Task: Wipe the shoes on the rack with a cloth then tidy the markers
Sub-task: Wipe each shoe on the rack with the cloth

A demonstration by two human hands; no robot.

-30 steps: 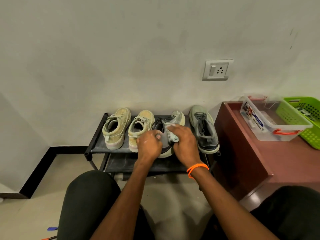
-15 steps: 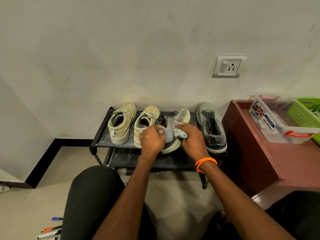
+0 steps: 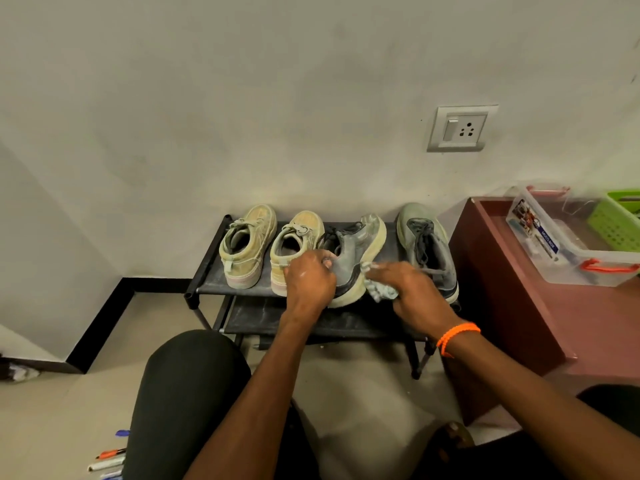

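A black two-tier shoe rack [image 3: 207,285] stands against the wall with several shoes on its top shelf. Two beige shoes [image 3: 247,244] [image 3: 298,237] sit on the left. A grey shoe [image 3: 356,251] is tipped onto its side in the middle, and my left hand [image 3: 310,278] grips its heel collar. My right hand [image 3: 412,292] holds a crumpled pale cloth [image 3: 381,289] against the shoe's sole edge. Another grey shoe [image 3: 427,247] stands upright at the right. Markers [image 3: 107,460] lie on the floor at bottom left.
A dark red low cabinet [image 3: 519,306] stands right of the rack, carrying a clear plastic box [image 3: 568,251] and a green basket [image 3: 616,220]. A wall socket [image 3: 460,128] is above. My knees fill the bottom of the view.
The grey shoe has been tipped further onto its side. My right hand with the cloth slid down from the upper to the sole near the heel. The view shifted left.
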